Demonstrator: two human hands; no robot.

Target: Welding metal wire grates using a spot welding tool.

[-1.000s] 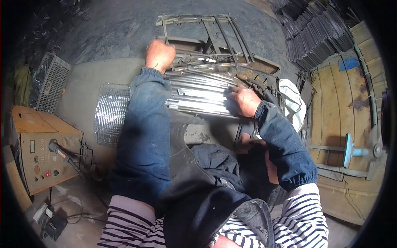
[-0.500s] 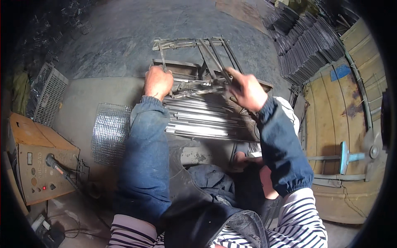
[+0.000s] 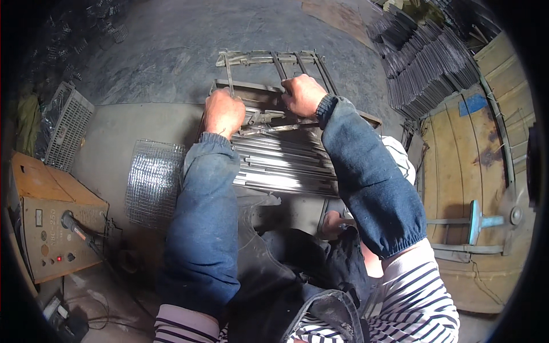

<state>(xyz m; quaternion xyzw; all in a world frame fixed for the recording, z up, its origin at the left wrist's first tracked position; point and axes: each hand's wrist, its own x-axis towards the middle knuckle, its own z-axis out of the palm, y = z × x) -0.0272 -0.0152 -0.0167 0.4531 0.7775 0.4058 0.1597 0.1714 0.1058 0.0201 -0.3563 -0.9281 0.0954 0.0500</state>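
Note:
My left hand (image 3: 224, 111) is closed round the near end of a thin flat metal bar (image 3: 229, 74), which points away from me. The fingers of my right hand (image 3: 304, 95) are curled at the near end of a dark metal bar (image 3: 278, 66); the fingertips are partly hidden. Both bars reach toward a metal frame (image 3: 251, 59) at the far side. Between and below my hands are metal clamp-like parts (image 3: 260, 117). Nearer to me, several shiny metal strips (image 3: 280, 163) lie side by side across the work stand.
A welding machine (image 3: 63, 228) with a cable stands at left, near a wire mesh sheet (image 3: 154, 180) and a plastic crate (image 3: 67, 128). Stacked metal pieces (image 3: 426, 68) rise at far right. A yellow panel (image 3: 457, 154) and a blue-handled metal piece (image 3: 476, 223) are at right.
My right hand has moved left and away from me, from the right side of the stand to the dark bar. My left hand keeps its hold on the flat bar.

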